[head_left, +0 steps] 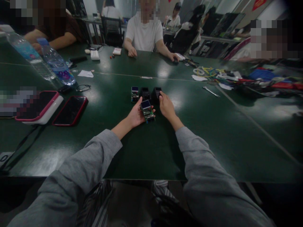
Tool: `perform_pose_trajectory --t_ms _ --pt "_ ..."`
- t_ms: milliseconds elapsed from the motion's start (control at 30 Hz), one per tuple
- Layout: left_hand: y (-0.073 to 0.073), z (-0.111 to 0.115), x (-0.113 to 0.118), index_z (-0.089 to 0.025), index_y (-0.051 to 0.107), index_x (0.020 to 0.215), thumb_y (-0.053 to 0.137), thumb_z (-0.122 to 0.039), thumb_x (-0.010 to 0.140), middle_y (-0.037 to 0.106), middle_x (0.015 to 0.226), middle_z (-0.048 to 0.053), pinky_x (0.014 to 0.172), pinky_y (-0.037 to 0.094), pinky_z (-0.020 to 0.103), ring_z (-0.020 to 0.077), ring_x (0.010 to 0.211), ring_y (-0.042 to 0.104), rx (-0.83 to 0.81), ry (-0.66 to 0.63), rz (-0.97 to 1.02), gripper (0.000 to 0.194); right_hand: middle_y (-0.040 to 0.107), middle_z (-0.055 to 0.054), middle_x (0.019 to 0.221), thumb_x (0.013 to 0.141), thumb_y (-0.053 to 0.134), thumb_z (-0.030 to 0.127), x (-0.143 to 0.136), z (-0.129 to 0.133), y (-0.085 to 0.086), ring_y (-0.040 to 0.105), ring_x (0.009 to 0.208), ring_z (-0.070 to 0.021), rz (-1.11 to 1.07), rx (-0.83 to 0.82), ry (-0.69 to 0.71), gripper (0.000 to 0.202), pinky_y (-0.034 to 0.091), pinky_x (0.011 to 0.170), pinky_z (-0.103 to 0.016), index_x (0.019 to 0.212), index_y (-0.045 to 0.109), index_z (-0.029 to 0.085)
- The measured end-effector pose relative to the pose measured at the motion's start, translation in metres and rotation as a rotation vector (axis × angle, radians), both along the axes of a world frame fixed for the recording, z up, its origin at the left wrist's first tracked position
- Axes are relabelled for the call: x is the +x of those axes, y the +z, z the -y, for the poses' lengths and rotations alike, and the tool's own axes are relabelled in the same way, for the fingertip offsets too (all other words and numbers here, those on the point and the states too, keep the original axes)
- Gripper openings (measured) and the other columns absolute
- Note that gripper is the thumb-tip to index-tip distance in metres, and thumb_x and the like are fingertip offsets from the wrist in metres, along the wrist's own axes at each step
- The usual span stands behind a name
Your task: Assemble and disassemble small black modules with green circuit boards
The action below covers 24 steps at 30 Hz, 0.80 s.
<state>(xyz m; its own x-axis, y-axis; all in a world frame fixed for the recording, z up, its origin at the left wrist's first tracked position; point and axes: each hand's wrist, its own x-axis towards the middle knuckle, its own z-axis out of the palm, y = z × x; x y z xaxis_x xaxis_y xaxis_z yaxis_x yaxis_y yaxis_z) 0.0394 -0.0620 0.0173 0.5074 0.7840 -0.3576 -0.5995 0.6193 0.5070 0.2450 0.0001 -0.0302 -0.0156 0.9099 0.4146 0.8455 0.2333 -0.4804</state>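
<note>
My left hand (136, 114) is closed around a green circuit board with a small screen (147, 111), held tilted above the table with the screen facing up. My right hand (167, 106) has its fingers at the right side of a black plastic case (157, 92), thumb and forefinger gripping its edge. Just left of that stands a second black case (145, 93). A similar circuit board with a screen (134, 94) lies at the left end of this row. My left palm is partly hidden by the board it holds.
On the left are a red-edged phone (70, 111), another phone on a white box (39, 105) and water bottles (58, 64). A wrench (211, 91) lies right of my hands, before a heap of cables (236, 77). A person in a white shirt (144, 34) sits opposite.
</note>
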Motion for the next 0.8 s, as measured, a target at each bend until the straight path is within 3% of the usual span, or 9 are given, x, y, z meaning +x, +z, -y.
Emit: perform_pose_trajectory --t_ms 800 --pt "0.0011 -0.0002 0.0003 -0.015 0.070 0.118 0.049 -0.058 0.101 0.076 0.084 0.007 0.088 0.060 0.042 0.0222 0.081 0.076 -0.001 0.008 -0.005 0.051 0.053 -0.016 0.150 0.106 0.007 0.061 -0.0008 0.0013 0.0027 0.052 0.139 -0.0283 -0.008 0.004 0.028 0.072 0.047 0.113 -0.050 0.150 0.046 0.018"
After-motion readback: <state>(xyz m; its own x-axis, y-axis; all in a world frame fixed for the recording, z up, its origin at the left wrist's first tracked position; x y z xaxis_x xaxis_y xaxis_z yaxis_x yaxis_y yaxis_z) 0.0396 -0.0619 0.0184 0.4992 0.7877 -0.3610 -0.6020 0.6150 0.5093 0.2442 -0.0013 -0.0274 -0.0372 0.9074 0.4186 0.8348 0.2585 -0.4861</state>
